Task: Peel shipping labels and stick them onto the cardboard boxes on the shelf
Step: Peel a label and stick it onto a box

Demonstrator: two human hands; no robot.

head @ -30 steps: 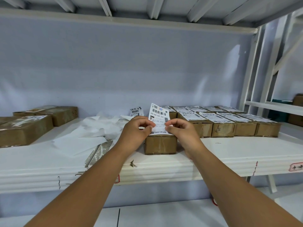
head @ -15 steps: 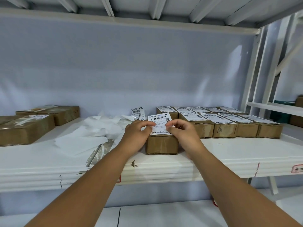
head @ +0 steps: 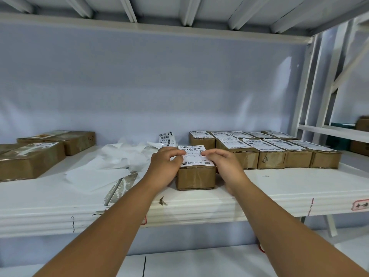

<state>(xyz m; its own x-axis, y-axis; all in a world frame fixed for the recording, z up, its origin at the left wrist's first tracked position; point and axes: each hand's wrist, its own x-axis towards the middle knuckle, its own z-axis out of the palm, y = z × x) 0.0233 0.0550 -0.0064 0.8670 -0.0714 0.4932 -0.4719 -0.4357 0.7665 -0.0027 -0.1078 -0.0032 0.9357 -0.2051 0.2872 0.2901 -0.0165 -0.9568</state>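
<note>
White shelf (head: 279,186): single box (head: 195,177) front centre; box rows (head: 279,156) right rear; two boxes (head: 30,160) left; paper pile (head: 111,162) between.

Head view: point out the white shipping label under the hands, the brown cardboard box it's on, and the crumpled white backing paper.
white shipping label (head: 193,158), head view, printed middle
brown cardboard box (head: 196,177), head view, front face
crumpled white backing paper (head: 121,154), head view, middle of the heap
</note>
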